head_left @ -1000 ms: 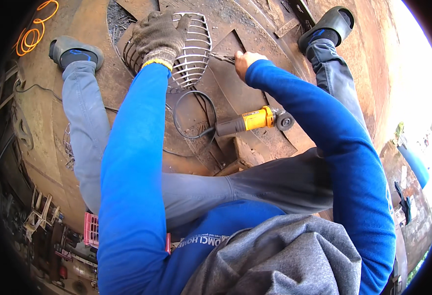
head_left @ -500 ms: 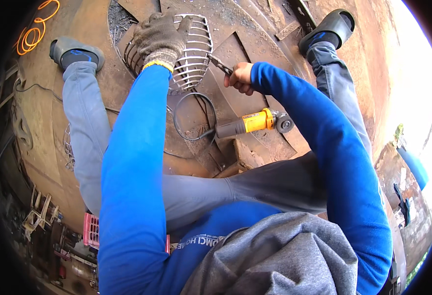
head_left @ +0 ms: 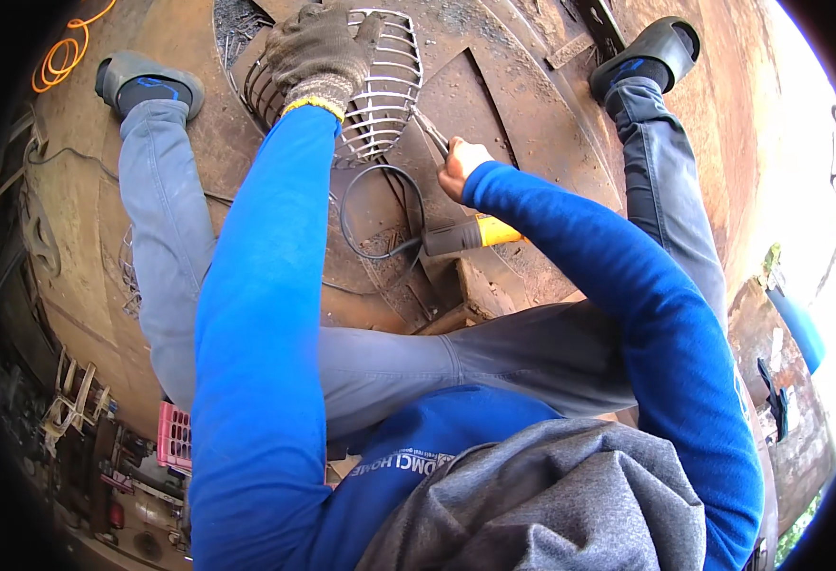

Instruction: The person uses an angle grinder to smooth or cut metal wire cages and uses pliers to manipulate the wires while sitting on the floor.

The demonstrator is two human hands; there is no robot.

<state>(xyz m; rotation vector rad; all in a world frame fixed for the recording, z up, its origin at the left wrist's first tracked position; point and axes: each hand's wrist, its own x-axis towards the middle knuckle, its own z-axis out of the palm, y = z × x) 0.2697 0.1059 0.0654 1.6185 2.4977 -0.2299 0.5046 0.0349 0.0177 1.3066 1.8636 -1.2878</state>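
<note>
Where the gloved left hand (head_left: 321, 55) lay back-upward over the metal cage (head_left: 394, 95), arm stretched forward and thumb apart, whether its hidden fingertips gripped could not be told. The cage sat on the rusty metal plates (head_left: 456, 81), its curved bars already joined into a rounded frame; that much looked done, while any remaining work seemed to lie along its right edge, where the pliers (head_left: 430, 131) pointed. The bare right hand (head_left: 462, 167) had its fingers wrapped round their handles, elbow bent outward. An angle grinder (head_left: 454, 238) lay partly hidden by that forearm.
</note>
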